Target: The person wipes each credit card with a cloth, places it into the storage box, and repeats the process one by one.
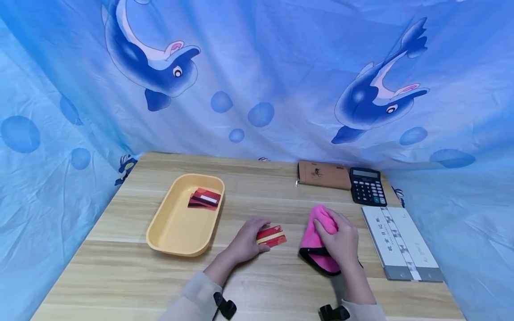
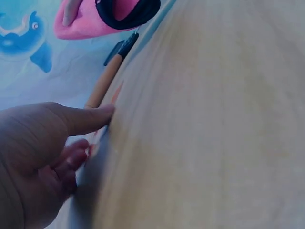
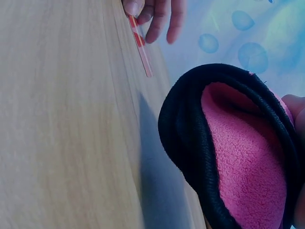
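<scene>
A red card [image 1: 271, 236] with a pale yellow stripe lies at the middle of the table. My left hand [image 1: 247, 240] holds its left end between thumb and fingers; the left wrist view shows the thumb [image 2: 90, 119] at the card's edge. My right hand [image 1: 340, 236] grips a bunched pink fleece cloth [image 1: 315, 229] with a black border. In the right wrist view the cloth [image 3: 248, 157] is folded into a loop, its black edging towards the camera, raised off the wood. It stands to the right of the card, apart from it.
A yellow tray [image 1: 160, 218] on the left holds red cards [image 1: 206, 196]. A brown zip wallet [image 1: 325, 175] and black calculator [image 1: 367, 187] stand at the back right. A white and grey book [image 1: 401, 243] lies at the right edge. Blue dolphin curtain [image 1: 249, 67] hangs behind.
</scene>
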{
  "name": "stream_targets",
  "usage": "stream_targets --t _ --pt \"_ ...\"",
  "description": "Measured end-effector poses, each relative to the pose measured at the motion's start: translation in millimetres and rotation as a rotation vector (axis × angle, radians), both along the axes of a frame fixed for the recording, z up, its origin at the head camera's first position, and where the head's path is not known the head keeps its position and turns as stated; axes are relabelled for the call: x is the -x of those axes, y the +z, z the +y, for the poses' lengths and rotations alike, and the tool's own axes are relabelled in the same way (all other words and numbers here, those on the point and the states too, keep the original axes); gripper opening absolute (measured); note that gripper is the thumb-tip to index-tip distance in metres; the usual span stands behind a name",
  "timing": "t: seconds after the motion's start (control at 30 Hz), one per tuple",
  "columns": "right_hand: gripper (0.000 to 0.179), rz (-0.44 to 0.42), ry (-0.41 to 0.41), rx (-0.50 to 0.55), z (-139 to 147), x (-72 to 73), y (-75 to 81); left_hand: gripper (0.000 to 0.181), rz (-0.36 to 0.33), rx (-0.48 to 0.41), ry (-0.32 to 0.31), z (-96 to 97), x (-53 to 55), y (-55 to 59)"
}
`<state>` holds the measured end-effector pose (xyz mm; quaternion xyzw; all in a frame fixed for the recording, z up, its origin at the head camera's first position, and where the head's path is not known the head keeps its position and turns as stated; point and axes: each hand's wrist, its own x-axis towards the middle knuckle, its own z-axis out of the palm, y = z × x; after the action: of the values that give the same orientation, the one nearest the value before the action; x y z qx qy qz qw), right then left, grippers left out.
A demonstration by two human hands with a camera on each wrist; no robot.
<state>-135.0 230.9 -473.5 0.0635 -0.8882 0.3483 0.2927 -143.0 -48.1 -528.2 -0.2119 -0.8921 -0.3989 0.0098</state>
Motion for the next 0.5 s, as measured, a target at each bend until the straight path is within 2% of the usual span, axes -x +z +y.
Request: stream_targets --t 0.17,0.37,0.5 --pt "0.047 -0.005 -0.008 0.001 1 0.1 -2.0 0.068 0.032 0.139 0.048 -1.2 -2.5 4.8" --pt "0.047 -0.001 -0.012 0.005 3 2.3 -3.2 0.057 -0.018 0.126 0.006 0.5 -0.2 11.6" --pt "0.047 -0.002 -0.006 0.011 1 3.3 -1.1 0.053 -0.074 0.040 -0.050 -2.4 3.5 13.0"
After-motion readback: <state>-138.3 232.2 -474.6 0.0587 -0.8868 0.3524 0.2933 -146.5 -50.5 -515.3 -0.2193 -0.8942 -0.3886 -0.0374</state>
